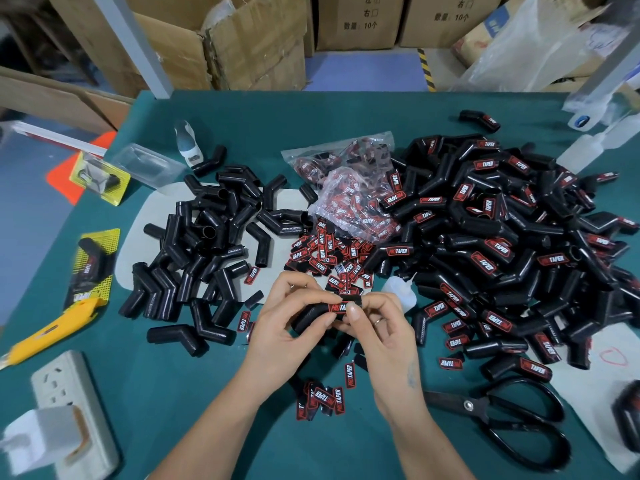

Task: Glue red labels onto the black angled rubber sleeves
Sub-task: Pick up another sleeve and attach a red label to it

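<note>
Head view, looking down on a green tabletop (214,393) crowded with parts. Near the middle, both hands hold one black angled rubber sleeve (311,315) just above the surface. The left hand (282,327) has its grip curled round the sleeve's left arm, thumb on top. The right hand (377,327) pinches the sleeve's right end, its thumb pressing flat on a red label (341,307) that lies along the sleeve's upper face. Both grips are closed on the same sleeve.

To the left lies a pile of bare sleeves (204,244), none labelled. To the right, a much larger heap of finished sleeves (502,237) shows red labels. Between them sit loose labels (329,254) and a clear bag of labels (349,188). A small glue bottle (398,292) lies just right of the hands. Scissors (512,420) rest at the near right, a yellow knife (52,327) at the near left.

The step in hand looks like pressing a freshly placed label down to bond. Next would likely be dropping this sleeve onto the right heap, then taking a bare one from the left; that calls for the label sitting straight and its edges stuck down first.
</note>
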`<act>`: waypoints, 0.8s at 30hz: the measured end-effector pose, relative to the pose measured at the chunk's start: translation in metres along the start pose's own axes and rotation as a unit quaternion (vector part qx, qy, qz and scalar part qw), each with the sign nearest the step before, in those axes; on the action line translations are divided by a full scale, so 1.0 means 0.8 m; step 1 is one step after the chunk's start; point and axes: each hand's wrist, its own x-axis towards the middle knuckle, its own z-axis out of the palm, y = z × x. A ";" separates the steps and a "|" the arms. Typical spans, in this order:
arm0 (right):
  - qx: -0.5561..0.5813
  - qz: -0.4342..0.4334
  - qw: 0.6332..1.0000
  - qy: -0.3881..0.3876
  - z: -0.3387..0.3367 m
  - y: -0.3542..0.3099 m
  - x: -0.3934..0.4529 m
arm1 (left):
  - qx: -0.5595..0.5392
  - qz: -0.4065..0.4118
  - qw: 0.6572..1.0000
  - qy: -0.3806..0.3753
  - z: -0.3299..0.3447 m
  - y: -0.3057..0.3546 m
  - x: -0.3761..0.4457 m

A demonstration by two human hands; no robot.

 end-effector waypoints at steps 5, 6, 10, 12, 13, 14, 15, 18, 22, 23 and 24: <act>0.007 -0.011 1.000 0.003 0.000 -0.001 -0.002 | -0.055 -0.024 0.998 -0.004 0.001 0.002 -0.002; 0.002 -0.015 1.000 0.003 0.000 0.000 -0.002 | -0.075 -0.029 0.997 -0.005 0.003 0.003 -0.002; -0.011 -0.019 1.000 0.004 -0.001 0.002 -0.002 | -0.113 -0.040 0.993 0.017 0.007 0.009 0.000; -0.014 -0.020 1.000 0.004 0.000 0.001 -0.001 | -0.112 -0.040 0.993 0.024 0.008 0.009 0.000; -0.015 -0.021 1.000 0.004 0.000 0.001 -0.001 | -0.111 -0.041 0.993 0.026 0.008 0.009 0.000; -0.016 -0.021 1.000 0.005 0.000 0.001 -0.001 | -0.112 -0.043 0.992 0.028 0.008 0.008 0.000; -0.019 -0.019 1.000 0.005 0.001 0.000 -0.001 | -0.116 -0.046 0.992 0.031 0.008 0.007 0.000; -0.030 -0.014 0.999 0.005 0.002 -0.001 -0.001 | -0.103 -0.025 0.994 0.038 0.010 0.002 -0.001; -0.033 -0.019 0.999 0.003 0.001 -0.003 -0.002 | -0.047 0.032 0.997 0.044 0.012 -0.001 -0.005; -0.037 -0.023 0.999 0.000 0.001 -0.003 -0.003 | -0.046 0.033 0.997 0.046 0.013 -0.001 -0.005; -0.038 -0.029 0.999 -0.004 0.002 -0.004 -0.003 | -0.054 0.026 0.997 0.048 0.014 -0.001 -0.006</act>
